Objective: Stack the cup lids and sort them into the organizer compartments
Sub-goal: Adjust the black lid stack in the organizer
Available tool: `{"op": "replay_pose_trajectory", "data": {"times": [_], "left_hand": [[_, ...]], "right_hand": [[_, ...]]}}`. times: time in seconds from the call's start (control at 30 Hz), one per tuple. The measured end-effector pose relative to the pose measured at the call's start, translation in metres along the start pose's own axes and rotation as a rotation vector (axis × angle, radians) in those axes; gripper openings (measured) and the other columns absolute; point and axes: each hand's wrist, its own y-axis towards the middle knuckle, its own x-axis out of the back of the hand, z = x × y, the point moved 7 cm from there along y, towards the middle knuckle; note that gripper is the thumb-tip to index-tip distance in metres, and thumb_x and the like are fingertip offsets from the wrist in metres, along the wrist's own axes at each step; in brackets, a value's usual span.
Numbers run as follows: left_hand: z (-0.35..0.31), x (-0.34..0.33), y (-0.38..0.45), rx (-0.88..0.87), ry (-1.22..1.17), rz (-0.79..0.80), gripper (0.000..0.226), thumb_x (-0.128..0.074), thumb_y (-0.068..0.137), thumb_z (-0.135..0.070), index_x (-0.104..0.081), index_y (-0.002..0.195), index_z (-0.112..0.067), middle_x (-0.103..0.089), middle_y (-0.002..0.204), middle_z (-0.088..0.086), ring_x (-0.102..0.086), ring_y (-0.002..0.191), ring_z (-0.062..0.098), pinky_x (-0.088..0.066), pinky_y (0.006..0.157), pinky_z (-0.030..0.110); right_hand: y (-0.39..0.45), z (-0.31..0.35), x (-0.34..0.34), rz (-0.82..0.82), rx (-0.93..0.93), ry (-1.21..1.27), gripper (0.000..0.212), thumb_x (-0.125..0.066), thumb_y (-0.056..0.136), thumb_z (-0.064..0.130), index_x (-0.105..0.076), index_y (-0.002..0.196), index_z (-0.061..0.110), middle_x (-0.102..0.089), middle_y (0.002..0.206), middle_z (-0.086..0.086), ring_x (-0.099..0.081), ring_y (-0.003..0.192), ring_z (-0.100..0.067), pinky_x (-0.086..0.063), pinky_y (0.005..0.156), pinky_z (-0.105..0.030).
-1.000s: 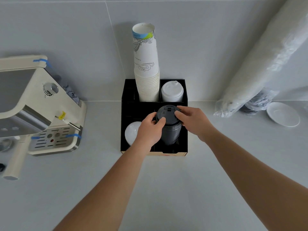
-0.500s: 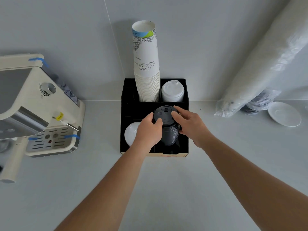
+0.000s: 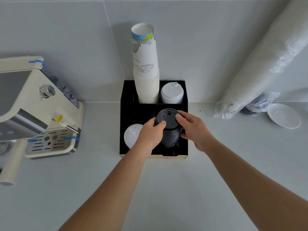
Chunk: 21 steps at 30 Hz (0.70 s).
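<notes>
A stack of black cup lids (image 3: 170, 129) stands in the front right compartment of the black organizer (image 3: 128, 97). My left hand (image 3: 150, 133) grips the stack's left side, thumb on the top lid. My right hand (image 3: 194, 129) holds its right side, fingers over the top lid's rim. White dome lids (image 3: 132, 135) sit in the front left compartment, partly hidden by my left hand. A stack of white spouted lids (image 3: 171, 94) fills the back right compartment, beside a tall stack of paper cups (image 3: 146, 70).
A cream espresso machine (image 3: 38, 110) stands at the left on the grey counter. At the right, long plastic sleeves of white lids (image 3: 266, 64) lean on the wall, with a bag of dark lids (image 3: 260, 104) and a white saucer (image 3: 284, 115) beside them.
The black lid stack has sunk a little lower into its compartment between both hands, and my fingers have shifted slightly on the top lid.
</notes>
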Motion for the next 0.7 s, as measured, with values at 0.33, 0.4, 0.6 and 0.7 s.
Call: {"op": "replay_pose_trajectory", "data": {"times": [0.33,0.4,0.6,0.7], "left_hand": [[0.006,-0.019,0.004,0.0,-0.029,0.091,0.027,-0.062,0.073,-0.044,-0.073,0.097,-0.036,-0.065,0.064,-0.022,-0.057,0.073,0.01,-0.053,0.096,0.044],[0.006,-0.021,0.005,-0.008,-0.034,0.088,0.02,-0.064,0.071,-0.045,-0.073,0.09,-0.041,-0.069,0.072,-0.019,-0.059,0.076,0.011,-0.053,0.096,0.044],[0.009,-0.019,0.005,0.014,-0.037,0.06,0.052,-0.067,0.058,-0.058,-0.064,0.105,-0.035,-0.068,0.1,-0.005,-0.062,0.087,0.017,-0.053,0.097,0.044],[0.011,-0.019,0.004,0.019,-0.038,0.06,0.054,-0.068,0.055,-0.06,-0.059,0.103,-0.035,-0.067,0.108,0.0,-0.063,0.096,0.02,-0.052,0.097,0.044]], "right_hand": [[-0.013,-0.002,0.024,-0.056,0.034,-0.087,0.019,-0.059,0.087,0.05,-0.067,0.092,0.066,-0.075,0.1,0.025,-0.068,0.093,0.007,-0.051,0.086,-0.026],[-0.015,-0.001,0.026,-0.051,0.053,-0.113,0.022,-0.057,0.089,0.049,-0.065,0.093,0.068,-0.073,0.099,0.031,-0.064,0.093,0.014,-0.046,0.083,-0.022],[-0.01,0.002,0.024,-0.018,0.063,-0.085,0.027,-0.058,0.08,0.051,-0.07,0.103,0.057,-0.075,0.108,0.02,-0.068,0.103,-0.002,-0.05,0.103,-0.039],[-0.007,0.004,0.026,-0.019,0.053,-0.092,0.027,-0.059,0.08,0.05,-0.071,0.103,0.056,-0.075,0.108,0.019,-0.069,0.104,-0.005,-0.05,0.103,-0.041]]}}
